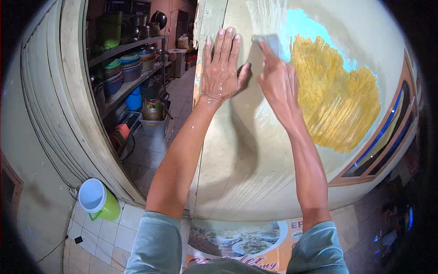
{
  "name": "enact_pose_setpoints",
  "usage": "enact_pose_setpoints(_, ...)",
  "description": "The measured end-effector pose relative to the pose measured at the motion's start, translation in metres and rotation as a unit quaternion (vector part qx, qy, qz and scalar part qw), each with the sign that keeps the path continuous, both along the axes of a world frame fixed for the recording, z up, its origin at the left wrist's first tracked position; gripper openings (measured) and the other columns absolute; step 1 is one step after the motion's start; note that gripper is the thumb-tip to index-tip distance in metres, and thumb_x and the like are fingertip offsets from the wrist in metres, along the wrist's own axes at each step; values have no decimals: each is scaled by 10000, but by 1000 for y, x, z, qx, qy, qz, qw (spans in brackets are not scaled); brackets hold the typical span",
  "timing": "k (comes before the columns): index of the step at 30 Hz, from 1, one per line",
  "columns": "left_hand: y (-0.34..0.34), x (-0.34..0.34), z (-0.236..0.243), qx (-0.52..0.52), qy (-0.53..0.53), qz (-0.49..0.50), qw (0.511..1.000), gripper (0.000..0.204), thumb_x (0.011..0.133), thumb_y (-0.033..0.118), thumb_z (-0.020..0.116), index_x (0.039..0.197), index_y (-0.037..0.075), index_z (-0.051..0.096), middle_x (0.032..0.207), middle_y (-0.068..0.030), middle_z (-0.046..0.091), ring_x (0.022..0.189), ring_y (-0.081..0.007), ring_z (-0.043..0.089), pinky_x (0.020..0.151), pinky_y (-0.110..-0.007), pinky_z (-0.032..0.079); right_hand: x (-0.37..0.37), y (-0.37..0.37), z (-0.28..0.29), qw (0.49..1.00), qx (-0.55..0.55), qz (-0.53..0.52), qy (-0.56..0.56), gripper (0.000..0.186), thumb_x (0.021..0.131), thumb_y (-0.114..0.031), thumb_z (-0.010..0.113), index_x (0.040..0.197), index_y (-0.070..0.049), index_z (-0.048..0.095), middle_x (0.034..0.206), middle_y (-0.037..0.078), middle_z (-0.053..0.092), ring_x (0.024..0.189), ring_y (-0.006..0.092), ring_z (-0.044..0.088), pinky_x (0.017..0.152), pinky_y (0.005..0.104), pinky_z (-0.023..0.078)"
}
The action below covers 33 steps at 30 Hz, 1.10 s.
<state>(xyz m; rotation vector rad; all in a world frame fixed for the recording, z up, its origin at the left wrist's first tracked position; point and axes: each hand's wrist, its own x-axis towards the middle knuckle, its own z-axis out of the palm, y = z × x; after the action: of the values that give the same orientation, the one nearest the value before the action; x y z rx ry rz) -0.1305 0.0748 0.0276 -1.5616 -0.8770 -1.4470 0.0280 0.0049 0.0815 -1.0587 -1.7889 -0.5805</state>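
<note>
Five extended digits of the left hand [221,75], slightly spread, lie flat on the painted wall [232,182] and grip nothing. The right hand [279,84] is curled around a flat grey scraper [273,44], index finger [268,53] extended onto it, the tool held against the wall just left of a turquoise patch [306,25]. Further right: an ochre patch [337,102] and a wood-framed window [390,125]. Lower left: a lime-green bucket [109,208] on floor tiles [105,234]; farther back, storage shelves [127,48] stacked with basins [113,85].

Wall [246,189] between doorway [179,98] and window [379,137]
</note>
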Motion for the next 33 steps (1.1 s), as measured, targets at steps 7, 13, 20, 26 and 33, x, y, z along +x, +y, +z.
enact_pose_setpoints(7,-1,6,4,-7,0,-42,999,780,1011,451,576,1619,8,371,1720,-197,306,1606,-389,252,1281,-596,154,-25,9,66,996,83,-30,-9,655,835,36,598,1456,-162,660,1019,268,737,903,456,736,807,533,580)
enact_pose_setpoints(13,0,1,2,16,5,-25,1000,798,986,417,610,1614,-12,366,1714,-205,315,1598,-391,278,1282,-592,167,-4,1,4,1000,-17,18,18,528,842,-56,651,1370,-63,673,967,332,724,949,544,701,855,584,570)
enact_pose_setpoints(20,1,6,3,10,2,-27,1000,801,976,389,624,1616,-16,361,1716,-204,311,1605,-381,262,1288,-585,171,-23,20,59,987,144,53,-38,575,851,-81,666,1425,-123,652,952,324,728,922,541,710,835,608,574)
enact_pose_setpoints(26,-1,5,3,5,0,-8,1000,784,996,388,582,1624,-19,350,1723,-188,306,1606,-368,270,1288,-576,169,3,-4,-19,999,-13,31,31,588,867,-75,659,1450,-152,641,975,313,736,928,531,716,840,613,561)
enact_pose_setpoints(33,-1,10,5,14,3,-16,1000,806,964,368,635,1607,-36,363,1707,-207,322,1599,-380,279,1285,-579,184,-35,15,76,993,99,-47,-38,622,828,-12,665,1441,-119,645,1014,307,720,975,517,693,857,580,562)
